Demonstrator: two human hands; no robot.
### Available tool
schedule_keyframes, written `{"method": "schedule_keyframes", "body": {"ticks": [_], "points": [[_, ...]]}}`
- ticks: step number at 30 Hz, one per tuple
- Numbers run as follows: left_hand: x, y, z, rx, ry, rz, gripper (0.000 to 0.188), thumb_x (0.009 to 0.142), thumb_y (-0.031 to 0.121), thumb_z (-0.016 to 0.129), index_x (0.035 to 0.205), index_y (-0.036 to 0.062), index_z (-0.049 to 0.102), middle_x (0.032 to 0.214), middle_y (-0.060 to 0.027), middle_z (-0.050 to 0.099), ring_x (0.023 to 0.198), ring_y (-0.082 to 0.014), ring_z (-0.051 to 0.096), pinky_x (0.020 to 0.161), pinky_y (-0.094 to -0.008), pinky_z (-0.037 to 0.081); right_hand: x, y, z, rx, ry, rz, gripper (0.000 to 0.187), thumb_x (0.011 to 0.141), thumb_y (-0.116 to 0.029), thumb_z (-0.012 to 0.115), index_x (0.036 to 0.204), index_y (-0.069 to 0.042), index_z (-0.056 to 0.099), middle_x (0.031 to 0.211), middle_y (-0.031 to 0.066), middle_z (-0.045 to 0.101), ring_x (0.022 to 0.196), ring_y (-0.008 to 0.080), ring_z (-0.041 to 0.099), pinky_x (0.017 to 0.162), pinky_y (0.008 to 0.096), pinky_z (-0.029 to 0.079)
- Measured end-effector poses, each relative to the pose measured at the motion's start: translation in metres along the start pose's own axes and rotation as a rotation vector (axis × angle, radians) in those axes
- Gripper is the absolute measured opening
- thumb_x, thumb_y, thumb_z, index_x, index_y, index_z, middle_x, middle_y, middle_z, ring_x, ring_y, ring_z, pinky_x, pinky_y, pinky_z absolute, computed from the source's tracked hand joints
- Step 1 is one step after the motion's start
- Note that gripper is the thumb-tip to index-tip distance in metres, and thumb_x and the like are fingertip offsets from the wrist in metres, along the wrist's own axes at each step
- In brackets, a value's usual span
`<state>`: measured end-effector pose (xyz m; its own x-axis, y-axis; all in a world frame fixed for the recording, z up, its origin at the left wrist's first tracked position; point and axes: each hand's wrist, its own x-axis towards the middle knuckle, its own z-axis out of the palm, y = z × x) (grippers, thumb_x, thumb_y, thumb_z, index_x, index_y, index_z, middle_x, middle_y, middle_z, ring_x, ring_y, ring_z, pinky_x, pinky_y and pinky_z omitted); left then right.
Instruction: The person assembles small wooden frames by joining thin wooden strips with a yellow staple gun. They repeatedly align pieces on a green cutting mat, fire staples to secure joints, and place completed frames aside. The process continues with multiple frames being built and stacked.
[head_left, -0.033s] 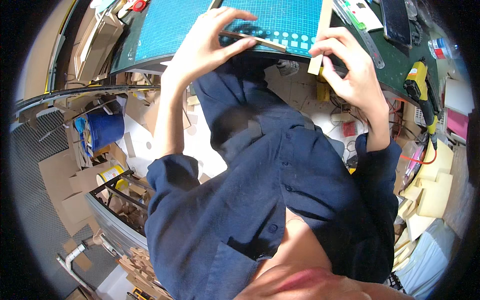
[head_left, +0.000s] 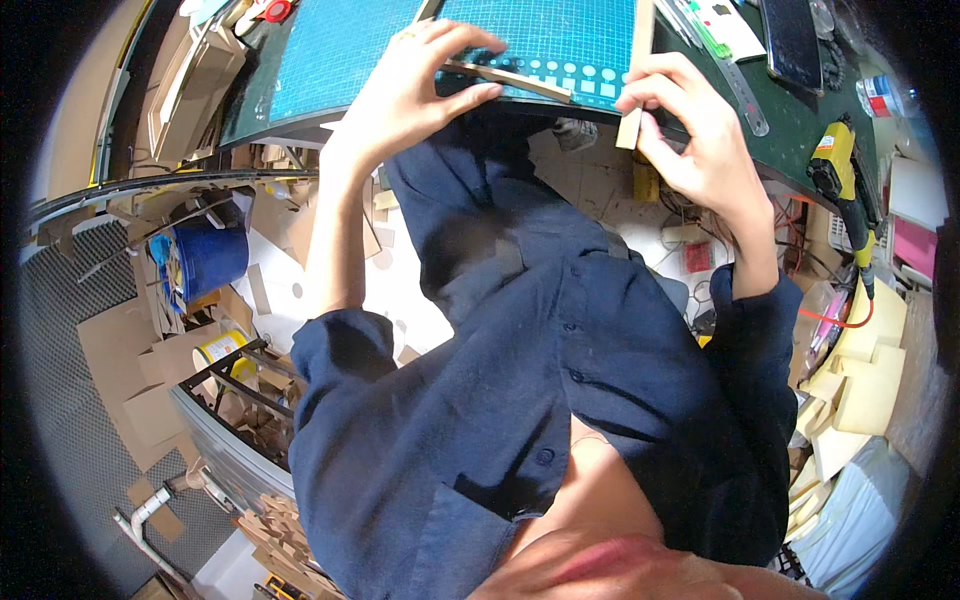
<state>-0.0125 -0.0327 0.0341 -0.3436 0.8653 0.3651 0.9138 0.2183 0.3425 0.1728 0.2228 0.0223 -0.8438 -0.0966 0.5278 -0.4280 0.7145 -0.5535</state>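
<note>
My right hand (head_left: 690,120) pinches the near end of a pale flat wooden strip (head_left: 643,45) between thumb and fingers. That strip runs away from me across the teal cutting mat (head_left: 345,55), and its near end juts past the table edge. Over the mat's near side is my left hand (head_left: 405,95), thumb and fingers spread with a gap between them. Beside its thumb, a short thin wooden strip (head_left: 535,84) lies slanted near the mat's front edge, its left end partly behind the hand. Farther back, another piece of wood (head_left: 428,10) shows above my left hand.
Right of the mat lie a metal ruler (head_left: 745,100), a dark phone (head_left: 790,45) and a yellow-black power tool (head_left: 845,190) with a red hose. A plastic bottle (head_left: 885,97) stands near the right edge. Stacked wooden boards (head_left: 195,90) sit at the left.
My left hand has shifted slightly left, its thumb drawing back from the short strip. My right hand keeps its pinch on the long strip with barely any movement.
</note>
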Motion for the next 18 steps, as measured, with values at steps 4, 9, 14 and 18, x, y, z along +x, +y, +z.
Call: {"method": "schedule_keyframes", "body": {"ticks": [4, 9, 14, 18], "points": [[-0.012, -0.012, 0.004, 0.051, -0.081, -0.025, 0.021, 0.096, 0.027, 0.072, 0.112, 0.0138, 0.072, 0.102, -0.0036, 0.072, 0.109, -0.0238, 0.064, 0.111, -0.0415, 0.039, 0.002, 0.014, 0.018, 0.0, -0.009, 0.006, 0.016, 0.084, 0.0, 0.063, 0.099, -0.003, 0.062, 0.106, 0.0115, 0.062, 0.094, 0.0307, 0.065, 0.083, 0.0374, 0.054], [-0.018, -0.013, 0.007, 0.024, -0.066, -0.018, 0.017, 0.096, 0.024, 0.072, 0.109, 0.0132, 0.073, 0.102, -0.0035, 0.071, 0.104, -0.0225, 0.065, 0.109, -0.0438, 0.038, 0.01, 0.013, 0.032, -0.045, 0.034, -0.025, 0.018, 0.082, -0.005, 0.069, 0.098, -0.002, 0.061, 0.103, 0.0121, 0.061, 0.096, 0.0316, 0.065, 0.086, 0.0381, 0.053], [-0.01, 0.008, 0.011, -0.004, -0.011, -0.007, 0.022, 0.092, 0.02, 0.076, 0.111, 0.0103, 0.073, 0.101, -0.0059, 0.07, 0.102, -0.024, 0.064, 0.097, -0.0379, 0.046, 0.011, 0.017, 0.034, -0.179, -0.039, 0.015, 0.029, 0.089, -0.011, 0.071, 0.116, -0.006, 0.065, 0.12, 0.011, 0.065, 0.112, 0.0286, 0.065, 0.101, 0.0381, 0.05], [-0.005, 0.016, 0.029, -0.086, 0.01, 0.065, 0.029, 0.087, 0.02, 0.081, 0.112, 0.0082, 0.074, 0.105, -0.0076, 0.072, 0.1, -0.0254, 0.066, 0.091, -0.0362, 0.05, 0.025, -0.003, 0.02, 0.029, -0.076, 0.082, 0.025, 0.081, -0.009, 0.072, 0.106, -0.006, 0.066, 0.108, 0.0134, 0.062, 0.102, 0.032, 0.062, 0.09, 0.0386, 0.052]]}}
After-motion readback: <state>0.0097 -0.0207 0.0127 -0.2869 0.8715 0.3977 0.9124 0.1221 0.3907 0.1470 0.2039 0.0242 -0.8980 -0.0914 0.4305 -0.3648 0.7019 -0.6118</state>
